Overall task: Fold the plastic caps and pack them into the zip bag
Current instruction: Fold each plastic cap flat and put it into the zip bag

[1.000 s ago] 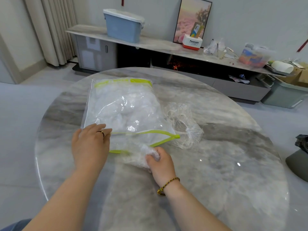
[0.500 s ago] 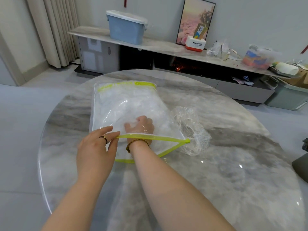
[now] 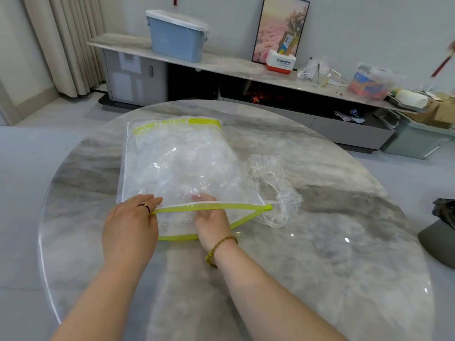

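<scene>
Zip bag [image 3: 177, 163] lies mid-frame on counter [image 3: 344, 254], mouth toward the person: left hand [image 3: 130, 227] pinches upper green lip [image 3: 209, 206] to prop it open while right hand [image 3: 211, 222] reaches in among packed caps [image 3: 187, 148], its fingers [image 3: 202, 197] hidden behind plastic so grip can't be told, loose cap [image 3: 275, 190] waiting at the bag's right corner.

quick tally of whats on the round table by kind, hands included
zip bag: 1
loose plastic cap outside the bag: 1
hands: 2 (left hand pinching the bag's upper zip edge, right hand in its mouth)
packed caps inside the bag: bunched together, cannot be counted
total: 4
</scene>
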Demonstrator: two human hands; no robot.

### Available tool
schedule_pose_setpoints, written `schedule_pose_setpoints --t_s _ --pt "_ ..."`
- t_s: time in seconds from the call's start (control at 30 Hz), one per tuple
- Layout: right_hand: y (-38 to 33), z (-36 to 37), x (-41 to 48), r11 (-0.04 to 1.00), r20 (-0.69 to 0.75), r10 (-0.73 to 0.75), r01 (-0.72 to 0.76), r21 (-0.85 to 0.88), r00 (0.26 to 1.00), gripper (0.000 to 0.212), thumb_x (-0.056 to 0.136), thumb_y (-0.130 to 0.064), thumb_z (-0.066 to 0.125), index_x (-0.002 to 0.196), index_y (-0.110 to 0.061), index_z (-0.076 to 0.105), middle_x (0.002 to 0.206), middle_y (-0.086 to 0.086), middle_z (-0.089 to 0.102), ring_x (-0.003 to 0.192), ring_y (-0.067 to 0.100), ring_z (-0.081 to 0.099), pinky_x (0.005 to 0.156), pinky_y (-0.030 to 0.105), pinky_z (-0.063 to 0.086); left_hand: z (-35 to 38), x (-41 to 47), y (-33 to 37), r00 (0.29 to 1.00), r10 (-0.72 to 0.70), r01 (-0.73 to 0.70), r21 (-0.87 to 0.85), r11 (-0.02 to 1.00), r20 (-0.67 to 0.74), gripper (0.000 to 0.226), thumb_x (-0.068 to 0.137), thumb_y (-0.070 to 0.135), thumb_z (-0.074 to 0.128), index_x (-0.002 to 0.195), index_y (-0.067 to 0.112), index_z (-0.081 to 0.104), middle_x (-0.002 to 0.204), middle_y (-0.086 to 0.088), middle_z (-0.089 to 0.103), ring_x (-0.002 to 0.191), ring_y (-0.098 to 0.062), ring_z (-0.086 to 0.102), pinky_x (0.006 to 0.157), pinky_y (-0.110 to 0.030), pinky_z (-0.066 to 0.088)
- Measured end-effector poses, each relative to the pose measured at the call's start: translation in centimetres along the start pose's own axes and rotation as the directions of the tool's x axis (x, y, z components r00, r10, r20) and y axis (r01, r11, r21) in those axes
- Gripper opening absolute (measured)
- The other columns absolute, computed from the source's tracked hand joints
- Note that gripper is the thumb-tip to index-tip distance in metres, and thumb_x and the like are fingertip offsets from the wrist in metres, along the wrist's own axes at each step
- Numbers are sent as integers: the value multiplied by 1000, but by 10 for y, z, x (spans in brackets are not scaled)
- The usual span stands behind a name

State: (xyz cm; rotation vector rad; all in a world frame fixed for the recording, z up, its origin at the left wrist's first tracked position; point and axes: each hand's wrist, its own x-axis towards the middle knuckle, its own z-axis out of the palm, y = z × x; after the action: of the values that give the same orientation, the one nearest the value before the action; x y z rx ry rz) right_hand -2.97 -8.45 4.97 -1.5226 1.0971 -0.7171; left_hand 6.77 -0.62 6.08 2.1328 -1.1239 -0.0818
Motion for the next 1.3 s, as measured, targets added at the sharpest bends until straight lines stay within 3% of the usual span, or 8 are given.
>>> schedule_pose_setpoints --t_s 0.2,0.27,0.4,0.57,0.7,0.87,1.1,1.3 --pt "26 -90 -26 919 -320 -326 220 -326 890 20 69 -4 45 71 -12 63 66 -12 62 60 -2 54 63 10 39 13 -6 6 952 304 -294 166 941 -35 38 74 15 53 106 0 68 114 -20 63 113 -35 51 102 -39 28" --pt "36 -124 -16 745 -333 -481 178 -643 811 23 64 0 51 82 0 65 81 10 66 75 16 61 71 17 36 22 -13 14 896 443 -434 194 880 -5 45 75 24 40 104 5 70 114 -18 64 114 -26 42 109 -28 12" --pt "47 -166 -2 495 -77 -300 86 -864 951 41 84 -9 56 125 -5 53 135 10 46 127 26 40 104 26 25 35 -18 14 859 500 -508 315 802 112 46 74 11 33 95 6 73 110 -21 65 113 -29 43 113 -23 -3" --pt "46 -169 13 204 79 -508 209 -956 858 28 38 -10 87 44 -15 60 48 -4 58 57 16 64 58 18 49 40 4 -12 872 468 -465 533 706 142 36 61 -10 62 94 0 72 106 -23 66 99 -40 64 112 -23 -9" --pt "33 -181 9 317 -49 -650 212 -925 759 21 70 -13 58 50 -8 61 59 5 65 64 25 67 73 25 35 43 12 -29 924 331 -382 495 780 191 52 91 -3 36 141 14 36 152 -8 24 142 -23 18 110 -27 -17" --pt "28 -190 -29 260 -8 -801 336 -905 598 28 79 -17 48 56 -5 59 64 8 64 73 21 54 70 25 37 31 8 -13 950 305 -309 287 907 58 33 85 7 58 118 3 61 128 -18 56 127 -31 45 110 -18 -7" --pt "56 -158 -102 207 363 -685 646 -734 632 54 100 -32 24 69 -12 64 75 1 67 78 13 54 74 23 45 37 -70 44 590 784 -797 -19 604 193 55 76 46 44 121 16 44 124 -1 49 114 -16 44 108 -25 16" --pt "70 -157 -128 292 535 -589 777 -558 606 29 99 -33 24 84 -21 45 85 -1 69 88 12 59 80 21 46 58 -91 44 481 846 -870 0 494 230 37 71 37 43 94 23 69 99 4 71 106 -14 51 103 -26 19"
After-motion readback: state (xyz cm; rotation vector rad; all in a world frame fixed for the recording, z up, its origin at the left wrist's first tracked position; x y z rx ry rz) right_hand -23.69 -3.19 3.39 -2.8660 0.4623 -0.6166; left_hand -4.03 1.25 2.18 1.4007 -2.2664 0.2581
